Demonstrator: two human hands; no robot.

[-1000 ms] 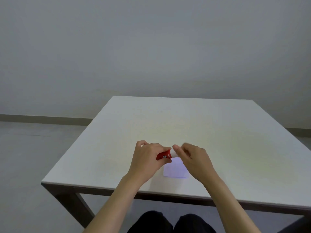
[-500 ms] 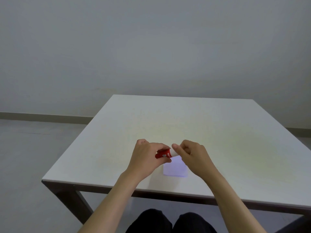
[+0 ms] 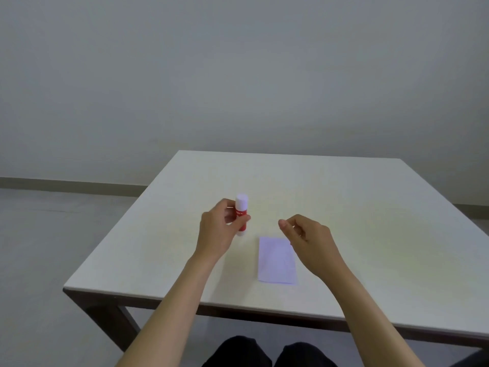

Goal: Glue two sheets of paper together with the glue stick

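Hands both over the table (image 3: 370,207), forearms coming in from the near edge, angled slightly toward each other.

Left hand (image 3: 215,230): back of hand toward camera, wrist roughly straight. Thumb and fingers pinch the glue stick (image 3: 241,214) around its red middle band. Thumb tip crosses the front of the tube, fingers wrap behind it. Stick stands upright, white cap on top, clear of the fingertips above; white base shows just below the thumb. Base looks at or just above the tabletop, cannot tell if touching.

Right hand (image 3: 308,239): holds nothing. Fingers loosely curled inward, thumb and index tips near each other but apart, a small gap visible between them. Palm faces left, toward the glue stick. Hand hovers above the table, well apart from the stick.

Paper (image 3: 276,259): pale lavender rectangle, flat on the table, long side running away from the near edge. Sits below and just left of the right fingertips, its far right corner tucked under the right hand. To the right of and nearer than the left thumb, apart from the stick. Reads as one rectangle; cannot tell if it is one sheet or two stacked.

Dark trousers (image 3: 238,352) visible under the near table edge.
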